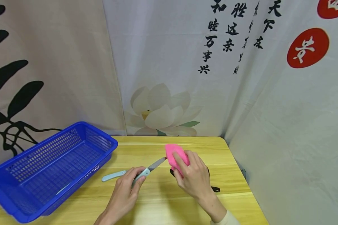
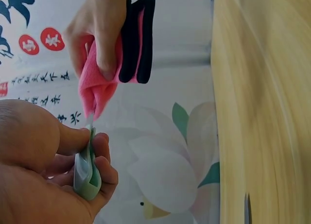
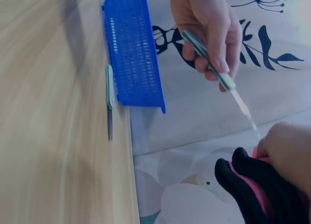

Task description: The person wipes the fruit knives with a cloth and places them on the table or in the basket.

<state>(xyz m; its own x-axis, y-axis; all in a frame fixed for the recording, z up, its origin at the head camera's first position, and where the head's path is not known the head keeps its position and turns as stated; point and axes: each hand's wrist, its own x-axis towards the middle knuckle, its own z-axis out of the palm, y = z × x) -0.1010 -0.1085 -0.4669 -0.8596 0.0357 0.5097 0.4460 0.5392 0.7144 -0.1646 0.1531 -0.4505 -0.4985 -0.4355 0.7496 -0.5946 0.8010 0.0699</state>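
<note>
Can read, at upper right of the head view, black brush characters — 和睦万事兴 — and a white 贵 on a red oval; can see, at lower centre, the left hand curled round a smooth pale-blue-handled knife and the right hand gripping soft pink cloth at its tip, with a perforated blue plastic basket at lower left. In the left wrist view, can make out the knife at lower left, meeting folded, black-banded cloth. In the right wrist view, can find a second knife on wood-grain, left of centre.

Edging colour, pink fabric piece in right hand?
Black edging on the pink fabric piece; clearest in left wrist view.
</note>
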